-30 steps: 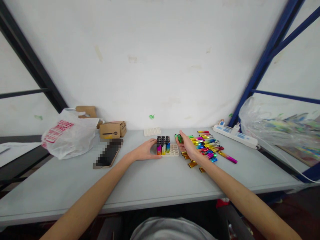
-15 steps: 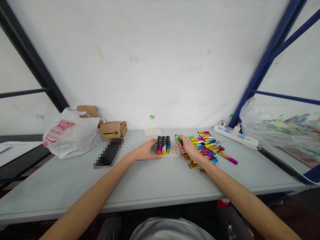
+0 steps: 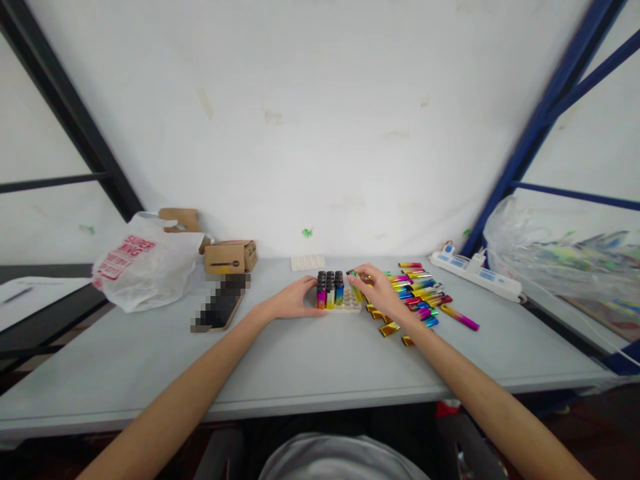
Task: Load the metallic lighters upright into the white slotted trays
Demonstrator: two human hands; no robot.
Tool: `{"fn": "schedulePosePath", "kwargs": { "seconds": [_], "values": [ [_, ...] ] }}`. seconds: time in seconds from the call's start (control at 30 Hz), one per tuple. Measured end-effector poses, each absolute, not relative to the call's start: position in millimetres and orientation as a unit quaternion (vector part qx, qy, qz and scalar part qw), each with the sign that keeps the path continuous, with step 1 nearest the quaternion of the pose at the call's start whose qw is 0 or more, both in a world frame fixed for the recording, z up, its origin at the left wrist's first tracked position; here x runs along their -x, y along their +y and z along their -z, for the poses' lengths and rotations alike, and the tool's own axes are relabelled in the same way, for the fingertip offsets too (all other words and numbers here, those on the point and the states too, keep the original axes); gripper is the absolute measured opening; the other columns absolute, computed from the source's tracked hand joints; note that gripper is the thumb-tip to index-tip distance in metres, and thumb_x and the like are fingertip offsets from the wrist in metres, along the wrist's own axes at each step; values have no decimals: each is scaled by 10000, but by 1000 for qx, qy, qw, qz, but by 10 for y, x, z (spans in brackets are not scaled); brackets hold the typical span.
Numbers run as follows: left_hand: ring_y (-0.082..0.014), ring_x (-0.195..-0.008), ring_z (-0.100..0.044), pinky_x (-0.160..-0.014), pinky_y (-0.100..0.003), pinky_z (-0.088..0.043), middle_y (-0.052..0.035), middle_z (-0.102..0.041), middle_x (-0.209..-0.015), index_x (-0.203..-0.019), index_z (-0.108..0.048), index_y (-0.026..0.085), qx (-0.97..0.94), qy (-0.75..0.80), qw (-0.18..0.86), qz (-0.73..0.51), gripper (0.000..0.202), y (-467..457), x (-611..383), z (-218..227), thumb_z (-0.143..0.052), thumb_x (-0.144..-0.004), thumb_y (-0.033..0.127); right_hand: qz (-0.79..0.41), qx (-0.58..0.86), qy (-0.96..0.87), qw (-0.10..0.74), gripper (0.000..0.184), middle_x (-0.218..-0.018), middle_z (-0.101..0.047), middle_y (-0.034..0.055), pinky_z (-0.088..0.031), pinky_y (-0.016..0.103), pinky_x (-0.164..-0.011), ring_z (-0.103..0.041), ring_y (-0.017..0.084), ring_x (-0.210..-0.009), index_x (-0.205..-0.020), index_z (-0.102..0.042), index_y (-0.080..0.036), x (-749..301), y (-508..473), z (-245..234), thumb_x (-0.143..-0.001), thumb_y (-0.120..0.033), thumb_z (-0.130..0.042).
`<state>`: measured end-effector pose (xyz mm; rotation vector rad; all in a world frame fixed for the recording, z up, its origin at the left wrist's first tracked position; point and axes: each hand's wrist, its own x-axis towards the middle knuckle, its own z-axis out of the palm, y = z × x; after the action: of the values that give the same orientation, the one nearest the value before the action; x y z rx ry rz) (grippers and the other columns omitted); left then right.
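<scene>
nearer the tabletop's [image 3: 300,360] back edge, the right hand [image 3: 376,291] pinches a green-yellow lighter [image 3: 357,289]; the left hand [image 3: 291,299], thumb and fingers spread, cups the tray's [image 3: 351,307] left end.

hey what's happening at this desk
A person's left hand curves around the left end of a pale tray, where dark-topped lighters stand upright in rows. The right hand holds a green-and-yellow lighter, tilted, by the tray's right end. More shiny lighters lie heaped on the right.
</scene>
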<state>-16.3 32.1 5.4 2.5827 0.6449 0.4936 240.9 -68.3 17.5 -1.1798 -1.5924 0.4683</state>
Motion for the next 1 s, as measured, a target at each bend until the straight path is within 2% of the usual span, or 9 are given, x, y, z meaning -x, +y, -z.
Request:
{"fn": "schedulePosePath", "kwargs": {
  "seconds": [0.17,0.43,0.67,0.83,0.9,1.0],
  "values": [
    [-368,-1303,-577,-1146,-489,-442,-163,-595,-1431,-1389,-575,169,-932,231,213,-180,793,319,160,-50,-804,-770,608,-170,490,-706,482,270,-740,-669,-6,-465,300,-699,-603,182,-679,-997,-635,-232,-2366,-775,-243,-975,-499,-595],
    [-385,-1268,-594,-1114,-507,-460,-170,-612,-1412,-1379,-598,167,-930,221,221,-191,786,333,157,-41,-823,-757,591,-143,459,-783,395,264,-824,-738,29,-515,306,-716,-690,208,-759,-1061,-625,-236,-2430,-730,-163,-971,-484,-640],
    [-386,-1287,-586,-1127,-516,-448,-162,-601,-1435,-1409,-580,185,-929,224,222,-194,819,326,155,-46,-833,-748,597,-127,450,-808,359,284,-825,-727,15,-522,299,-714,-687,191,-743,-1073,-625,-227,-2437,-736,-153,-977,-494,-648],
    [-385,-1312,-570,-1143,-509,-437,-163,-581,-1464,-1430,-565,181,-932,220,219,-186,817,325,158,-52,-826,-765,575,-97,461,-824,315,275,-844,-742,27,-499,304,-738,-685,199,-745,-1148,-656,-221,-2478,-716,-148,-1012,-456,-610],
    [-390,-1309,-571,-1141,-514,-437,-165,-580,-1466,-1431,-565,176,-931,224,222,-187,826,327,158,-50,-831,-757,573,-93,477,-819,305,272,-802,-734,21,-473,288,-692,-670,193,-705,-1093,-677,-215,-2468,-714,-149,-1008,-466,-615],
    [-385,-1295,-579,-1139,-514,-438,-164,-594,-1448,-1422,-572,172,-929,222,227,-192,825,329,158,-47,-836,-751,573,-75,507,-811,282,309,-733,-712,23,-407,274,-618,-632,182,-643,-878,-683,-199,-2409,-724,-146,-974,-491,-663]
  ]
}}
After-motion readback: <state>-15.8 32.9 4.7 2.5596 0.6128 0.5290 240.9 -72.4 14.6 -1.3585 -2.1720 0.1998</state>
